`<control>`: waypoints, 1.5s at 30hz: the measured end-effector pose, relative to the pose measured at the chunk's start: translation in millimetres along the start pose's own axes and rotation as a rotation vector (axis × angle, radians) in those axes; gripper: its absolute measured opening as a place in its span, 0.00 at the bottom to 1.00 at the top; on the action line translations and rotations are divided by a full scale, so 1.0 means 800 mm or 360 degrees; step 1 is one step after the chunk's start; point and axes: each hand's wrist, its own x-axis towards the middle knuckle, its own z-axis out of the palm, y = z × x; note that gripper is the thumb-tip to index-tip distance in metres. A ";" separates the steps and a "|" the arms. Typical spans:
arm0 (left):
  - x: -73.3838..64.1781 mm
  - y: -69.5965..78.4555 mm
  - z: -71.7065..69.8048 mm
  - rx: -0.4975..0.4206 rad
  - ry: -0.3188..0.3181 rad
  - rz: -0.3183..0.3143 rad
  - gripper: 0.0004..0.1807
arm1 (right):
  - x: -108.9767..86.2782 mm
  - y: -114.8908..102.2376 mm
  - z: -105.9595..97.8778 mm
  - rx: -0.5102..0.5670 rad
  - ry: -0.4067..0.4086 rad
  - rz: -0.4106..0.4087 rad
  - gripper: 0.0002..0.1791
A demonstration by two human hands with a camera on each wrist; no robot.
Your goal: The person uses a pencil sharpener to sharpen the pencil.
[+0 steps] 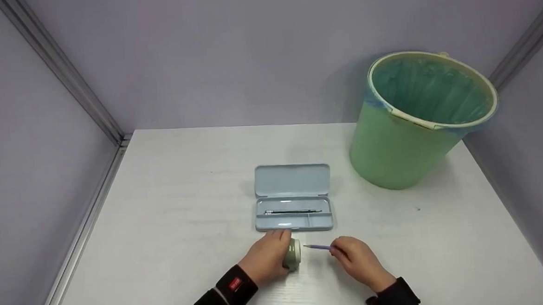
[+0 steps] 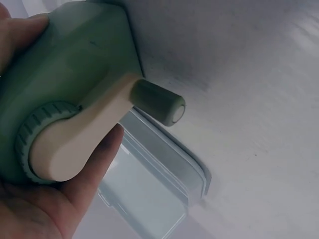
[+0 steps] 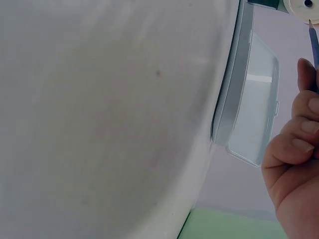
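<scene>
My left hand (image 1: 268,258) grips a green pencil sharpener (image 1: 292,255) low over the table; the left wrist view shows its cream crank (image 2: 84,134) with a dark green knob (image 2: 157,102). A purple-blue pencil (image 1: 320,247) is pinched in my right hand (image 1: 358,260), its sharpened tip pointing left, a short gap from the sharpener's pale face. In the right wrist view that face (image 3: 302,10) has a dark hole, close to the pencil tip. Just beyond both hands lies an opened light blue pencil case (image 1: 292,181), with a dark pencil (image 1: 293,212) in its long compartment.
A green bin (image 1: 392,151) with a liner stands on the table at the back right. Grey-white walls rise at the back and both sides. A small dark speck (image 1: 418,209) lies on the white table (image 1: 171,199) below the bin.
</scene>
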 end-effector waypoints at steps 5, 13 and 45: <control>0.000 0.002 0.001 0.0009 0.0022 0.0001 0.32 | -0.003 0.000 -0.001 -0.0007 -0.0002 -0.0046 0.05; 0.002 0.007 0.000 0.0038 0.0009 0.0018 0.26 | -0.004 -0.006 -0.001 -0.0021 -0.0025 -0.0093 0.05; 0.010 0.010 0.005 0.0294 0.0002 0.0093 0.34 | 0.008 -0.032 0.017 -0.0024 -0.0097 -0.0168 0.06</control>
